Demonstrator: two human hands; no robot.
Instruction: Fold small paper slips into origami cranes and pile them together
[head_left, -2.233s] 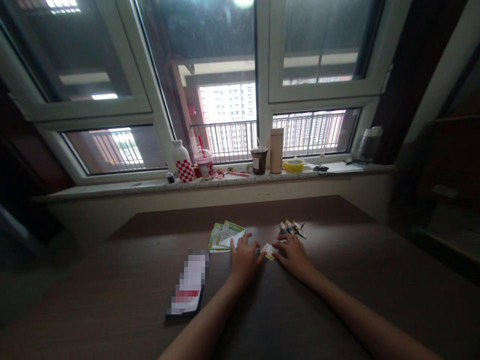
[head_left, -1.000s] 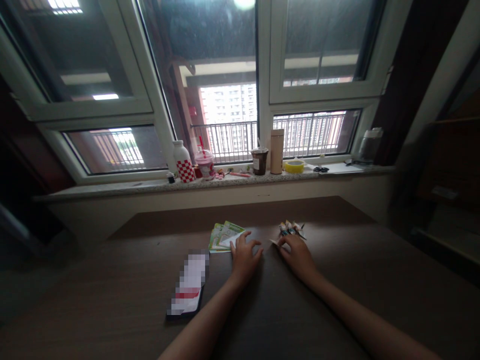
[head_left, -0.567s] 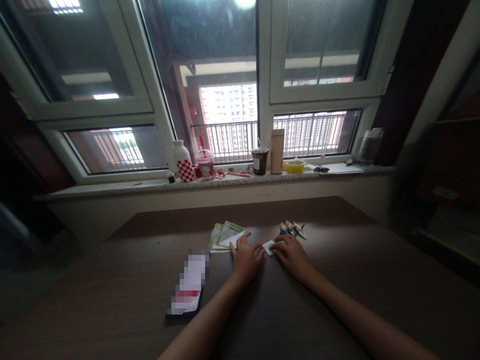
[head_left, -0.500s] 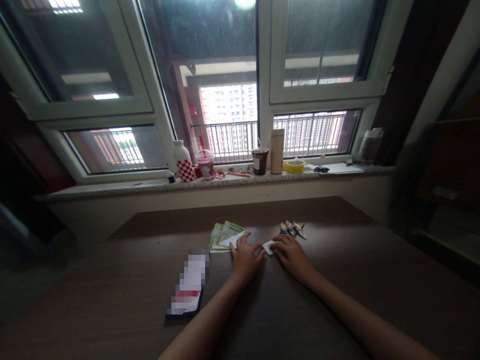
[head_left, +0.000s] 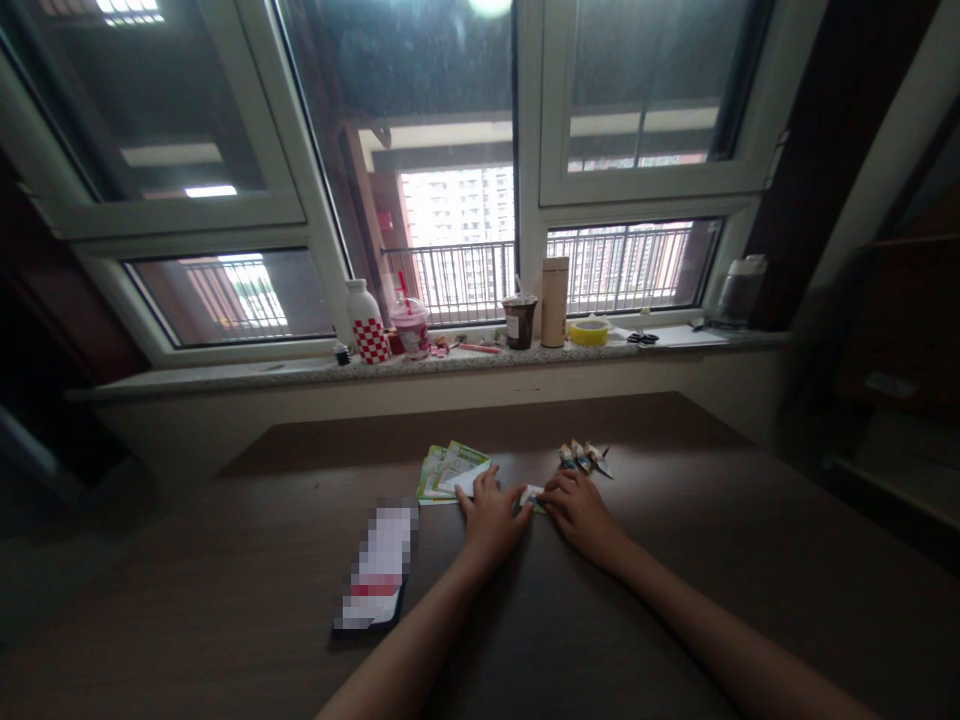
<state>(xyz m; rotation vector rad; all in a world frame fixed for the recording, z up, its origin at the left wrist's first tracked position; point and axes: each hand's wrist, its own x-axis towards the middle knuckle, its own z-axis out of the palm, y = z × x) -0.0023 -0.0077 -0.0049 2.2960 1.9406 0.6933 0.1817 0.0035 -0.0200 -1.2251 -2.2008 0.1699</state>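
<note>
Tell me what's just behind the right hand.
Just behind the right hand, small patterned pieces lie bunched on the brown table. Anything directly under its palm and fingers is covered and cannot be seen.

Tabletop (head_left: pixel 225 560) wood-grain w/ soft sheen — sill (head_left: pixel 450 367) speckled stone — slip (head_left: pixel 533 494) papery.

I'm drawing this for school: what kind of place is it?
Maybe a room at home or a small office: a brown table before a large window, a pink drink on its sill, and a tall building outside.
</note>
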